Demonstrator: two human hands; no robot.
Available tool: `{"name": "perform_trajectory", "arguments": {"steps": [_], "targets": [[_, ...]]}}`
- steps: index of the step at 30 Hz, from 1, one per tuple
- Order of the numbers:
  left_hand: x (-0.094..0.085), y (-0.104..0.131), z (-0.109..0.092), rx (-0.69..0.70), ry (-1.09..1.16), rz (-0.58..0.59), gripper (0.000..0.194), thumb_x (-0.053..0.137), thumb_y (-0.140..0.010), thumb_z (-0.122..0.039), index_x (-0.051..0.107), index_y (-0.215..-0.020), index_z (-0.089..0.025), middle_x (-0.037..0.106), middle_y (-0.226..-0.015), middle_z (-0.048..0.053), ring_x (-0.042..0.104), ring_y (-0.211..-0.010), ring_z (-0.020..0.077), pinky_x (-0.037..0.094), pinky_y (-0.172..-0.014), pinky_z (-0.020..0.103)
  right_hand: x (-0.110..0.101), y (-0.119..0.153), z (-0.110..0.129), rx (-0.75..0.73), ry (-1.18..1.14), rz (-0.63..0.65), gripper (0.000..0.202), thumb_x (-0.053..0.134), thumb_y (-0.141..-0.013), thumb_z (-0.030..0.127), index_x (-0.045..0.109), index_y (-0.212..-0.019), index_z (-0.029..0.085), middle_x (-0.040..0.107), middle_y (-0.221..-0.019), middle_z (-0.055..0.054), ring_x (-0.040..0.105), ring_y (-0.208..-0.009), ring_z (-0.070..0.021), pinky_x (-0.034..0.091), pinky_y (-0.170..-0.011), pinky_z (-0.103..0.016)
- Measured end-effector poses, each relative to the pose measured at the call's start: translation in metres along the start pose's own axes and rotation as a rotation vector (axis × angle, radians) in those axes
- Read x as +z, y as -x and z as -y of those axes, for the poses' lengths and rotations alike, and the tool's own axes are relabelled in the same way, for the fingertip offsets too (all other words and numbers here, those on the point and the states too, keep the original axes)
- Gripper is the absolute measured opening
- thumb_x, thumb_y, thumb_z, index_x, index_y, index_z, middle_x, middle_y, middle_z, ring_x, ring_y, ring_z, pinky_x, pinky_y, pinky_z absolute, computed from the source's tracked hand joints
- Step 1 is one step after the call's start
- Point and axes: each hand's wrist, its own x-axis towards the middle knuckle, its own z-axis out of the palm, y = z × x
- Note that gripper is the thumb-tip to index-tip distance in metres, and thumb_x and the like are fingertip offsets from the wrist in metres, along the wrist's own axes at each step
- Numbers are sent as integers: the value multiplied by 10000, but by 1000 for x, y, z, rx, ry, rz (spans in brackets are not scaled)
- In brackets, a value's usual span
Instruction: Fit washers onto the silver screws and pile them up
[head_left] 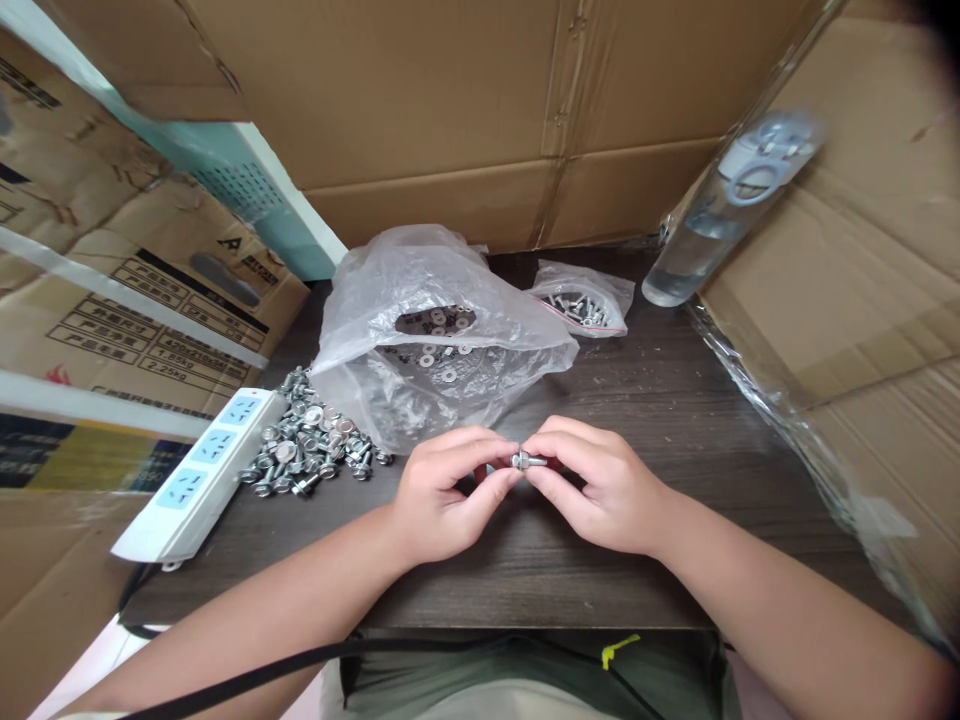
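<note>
A small metal bolt (531,461) lies sideways between my hands above the front of the dark table, its head to the left and its shank to the right. My left hand (450,492) pinches the head end between thumb and forefinger. From the other side, the thumb and forefinger of my right hand (596,483) close around the shank. Whether a washer sits under the head is too small to tell. Left of my hands is a heap of bolts (307,445). Behind them, an open clear plastic bag (442,270) holds many loose washers (448,376).
A white power strip (199,470) borders the bolt heap. A small zip bag of screws (589,305) lies at the back of the table (675,420). One water bottle (720,220) stands back right. Cardboard walls (450,100) enclose the back and sides.
</note>
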Motion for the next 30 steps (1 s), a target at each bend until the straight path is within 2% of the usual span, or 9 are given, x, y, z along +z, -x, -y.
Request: {"name": "perform_trajectory", "arguments": {"steps": [4,8,10,15,18,24,30], "targets": [[1,1,0,33,8,10,161,668,-780,-55,704,-937,-55,711,-796,112,670,-685,114,571,-623,193,-1,-1,3,41,-40,21,107,522,-929,160,617,-927,111,561,-785,-43,490,-690,-96,398,-645,-227],[1,2,2,89,8,16,205,664,-764,-33,702,-964,-50,712,-826,127,675,-693,118,579,-625,197,-2,-3,9,172,-171,106,272,457,-973,216,564,-742,121,503,-665,-6,448,-618,-75,372,-613,-214],[0,3,2,87,1,17,207,664,-762,-35,702,-965,-50,713,-832,129,671,-682,114,577,-615,192,-3,-4,10,206,-185,123,304,445,-982,231,548,-717,125,494,-650,0,446,-616,-71,370,-613,-210],[-1,1,1,49,-13,-19,188,673,-775,-62,705,-959,-83,721,-825,102,668,-670,100,570,-603,178,-5,-3,7,171,-108,61,133,527,-946,220,621,-931,127,553,-763,-15,497,-674,-71,400,-633,-194],[-1,0,1,29,-9,-28,179,672,-785,-75,706,-957,-105,728,-827,94,683,-697,110,579,-628,188,-6,-2,5,121,-86,38,121,559,-926,203,617,-1003,130,573,-811,-28,517,-691,-78,426,-649,-202],[-1,0,1,8,10,-16,165,671,-784,-71,711,-942,-96,729,-811,99,687,-697,118,579,-635,197,-4,-2,3,32,-43,9,117,560,-919,154,609,-1023,129,583,-835,-40,520,-719,-90,431,-675,-220],[0,0,0,-4,23,8,153,668,-783,-62,712,-929,-76,720,-791,102,680,-689,117,574,-633,195,-3,-1,1,32,-14,30,111,519,-937,153,614,-982,118,570,-813,-45,507,-719,-99,413,-669,-229]]}}
